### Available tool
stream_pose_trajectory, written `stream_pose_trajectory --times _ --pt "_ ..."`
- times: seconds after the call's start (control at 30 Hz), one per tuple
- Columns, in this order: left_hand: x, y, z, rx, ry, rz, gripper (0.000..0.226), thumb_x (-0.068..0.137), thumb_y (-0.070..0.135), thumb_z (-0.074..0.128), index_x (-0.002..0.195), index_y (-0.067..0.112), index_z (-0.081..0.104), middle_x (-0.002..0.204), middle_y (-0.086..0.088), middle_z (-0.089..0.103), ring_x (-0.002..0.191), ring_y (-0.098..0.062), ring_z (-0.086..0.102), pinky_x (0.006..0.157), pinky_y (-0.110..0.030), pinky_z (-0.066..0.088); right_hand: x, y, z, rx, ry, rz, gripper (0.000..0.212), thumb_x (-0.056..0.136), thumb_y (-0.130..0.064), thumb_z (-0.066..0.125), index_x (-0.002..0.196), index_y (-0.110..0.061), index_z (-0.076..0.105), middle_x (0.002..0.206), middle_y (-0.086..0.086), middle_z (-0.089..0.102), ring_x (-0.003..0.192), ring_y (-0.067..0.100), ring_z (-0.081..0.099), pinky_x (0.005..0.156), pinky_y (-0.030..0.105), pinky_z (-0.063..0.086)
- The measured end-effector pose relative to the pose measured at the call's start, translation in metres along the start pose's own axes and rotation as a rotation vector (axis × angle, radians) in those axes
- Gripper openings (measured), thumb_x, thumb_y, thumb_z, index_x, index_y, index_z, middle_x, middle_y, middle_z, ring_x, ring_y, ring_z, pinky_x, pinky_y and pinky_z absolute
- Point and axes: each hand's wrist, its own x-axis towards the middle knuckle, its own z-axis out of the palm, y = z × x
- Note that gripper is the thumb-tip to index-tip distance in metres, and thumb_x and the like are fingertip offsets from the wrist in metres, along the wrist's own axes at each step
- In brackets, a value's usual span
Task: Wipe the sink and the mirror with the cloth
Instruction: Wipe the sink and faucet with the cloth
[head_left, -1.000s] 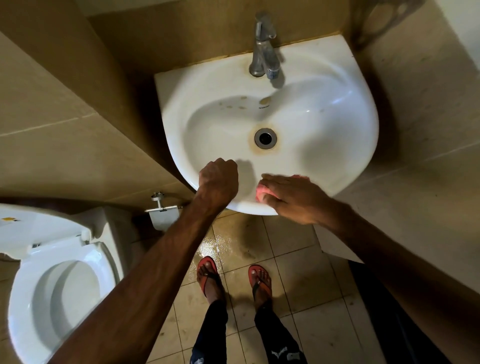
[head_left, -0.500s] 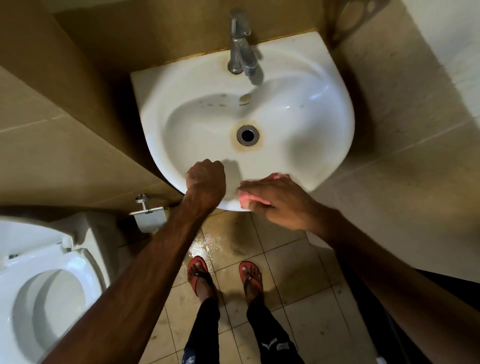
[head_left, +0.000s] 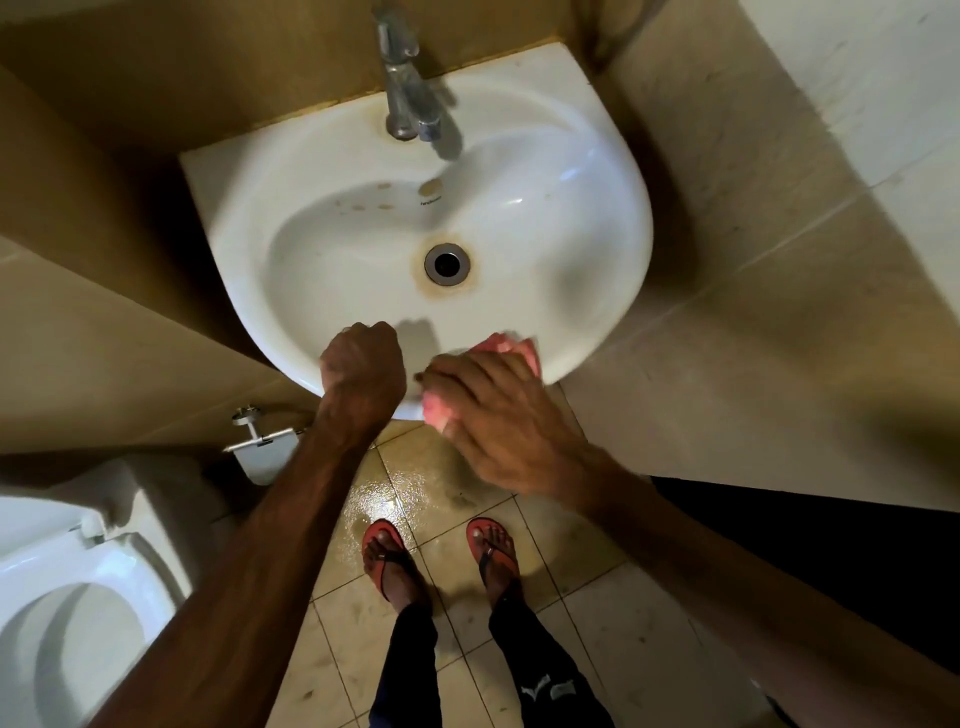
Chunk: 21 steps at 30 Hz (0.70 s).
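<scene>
A white wall-mounted sink (head_left: 582, 197) with a rust-stained drain (head_left: 447, 262) and a chrome tap (head_left: 402, 98) fills the upper middle of the view. My left hand (head_left: 363, 366) grips the sink's front rim, fingers curled over the edge. Just to its right, my right hand (head_left: 493, 410) presses a pink cloth (head_left: 506, 345) onto the front rim; the cloth shows above and below the fingers. No mirror is in view.
A white toilet (head_left: 67, 597) with its seat down stands at the lower left. A chrome wall fitting (head_left: 254, 431) sits below the sink's left side. The tiled floor (head_left: 415, 488) under the sink is wet. My feet in red sandals (head_left: 384, 556) stand below.
The view has shifted, and my right hand with the cloth has slid a little along the front rim. My left hand keeps its grip on the rim.
</scene>
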Motion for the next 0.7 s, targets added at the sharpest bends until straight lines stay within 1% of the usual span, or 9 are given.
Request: stream_pose_trajectory --times 0.07,0.13,0.2,0.23,0.33,0.43,0.57,0.63,0.7 --pt "0.000 0.001 -0.001 -0.006 -0.013 -0.011 0.024 0.091 -0.001 0.052 0.111 0.000 0.066 0.115 -0.021 0.067 0.111 -0.039 0.066 0.086 -0.040 0.056 -0.006 -0.006 0.012 -0.012 0.035 -0.070 0.066 0.085 -0.033 0.068 0.146 -0.017 0.050 0.156 0.009 0.044 0.141 0.029 0.043 0.119 0.044 0.028" --pt "0.001 0.001 0.000 -0.011 -0.002 -0.010 0.024 0.091 -0.001 0.051 0.111 0.000 0.066 0.114 -0.022 0.067 0.110 -0.040 0.067 0.085 -0.040 0.056 -0.008 -0.003 0.019 -0.046 0.060 -0.095 0.079 0.074 -0.022 0.075 0.148 -0.019 0.047 0.161 0.007 0.037 0.146 0.028 0.038 0.123 0.041 0.018" --pt "0.000 -0.001 0.002 -0.011 0.006 -0.008 0.024 0.091 -0.003 0.050 0.109 -0.002 0.066 0.112 -0.024 0.067 0.108 -0.043 0.067 0.085 -0.042 0.056 -0.010 0.002 0.021 -0.048 0.119 -0.094 0.074 0.075 -0.008 0.067 0.146 -0.021 0.049 0.160 0.004 0.040 0.146 0.026 0.039 0.123 0.039 0.018" --pt "0.000 -0.002 0.003 -0.014 0.006 -0.007 0.025 0.090 -0.003 0.050 0.109 -0.003 0.066 0.111 -0.025 0.068 0.106 -0.044 0.067 0.085 -0.044 0.057 -0.012 0.005 0.021 -0.052 0.148 -0.092 0.069 0.078 -0.004 0.063 0.144 -0.022 0.052 0.158 0.002 0.043 0.145 0.025 0.041 0.122 0.039 0.019" --pt "-0.001 -0.001 0.004 -0.030 -0.003 -0.017 0.029 0.091 -0.001 0.052 0.117 -0.001 0.065 0.116 -0.023 0.066 0.109 -0.044 0.066 0.090 -0.044 0.055 -0.021 0.025 0.020 -0.067 0.174 -0.066 0.059 0.085 -0.007 0.053 0.140 -0.026 0.056 0.152 -0.002 0.052 0.142 0.024 0.046 0.122 0.042 0.024" --pt "0.000 0.002 0.005 -0.045 -0.010 -0.024 0.032 0.090 0.000 0.056 0.121 0.000 0.064 0.118 -0.023 0.065 0.110 -0.043 0.065 0.090 -0.044 0.055 -0.028 0.055 0.017 -0.103 0.253 -0.042 0.057 0.081 -0.009 0.055 0.134 -0.029 0.062 0.142 -0.006 0.061 0.136 0.022 0.051 0.121 0.042 0.025" --pt "-0.001 0.005 0.007 -0.081 -0.024 -0.029 0.034 0.090 0.002 0.059 0.124 0.000 0.062 0.121 -0.023 0.065 0.112 -0.045 0.065 0.094 -0.046 0.054 -0.034 0.098 0.007 -0.127 0.267 -0.043 0.057 0.077 -0.010 0.057 0.130 -0.029 0.063 0.135 -0.006 0.063 0.134 0.021 0.049 0.126 0.045 0.019" --pt "-0.001 0.004 0.008 -0.103 -0.025 -0.032 0.035 0.089 0.002 0.058 0.124 0.000 0.062 0.121 -0.024 0.065 0.112 -0.046 0.064 0.094 -0.046 0.054 -0.035 0.116 0.004 -0.097 0.341 0.009 0.048 0.079 -0.012 0.063 0.126 -0.023 0.067 0.129 -0.002 0.067 0.130 0.022 0.051 0.126 0.041 0.017" --pt "-0.001 0.002 0.009 -0.135 -0.025 -0.033 0.035 0.088 0.002 0.058 0.123 0.001 0.062 0.120 -0.024 0.064 0.111 -0.047 0.064 0.092 -0.044 0.053 -0.032 0.122 0.001 -0.031 0.430 0.112 0.032 0.086 -0.018 0.070 0.119 -0.016 0.074 0.123 0.002 0.071 0.126 0.023 0.055 0.123 0.039 0.026"
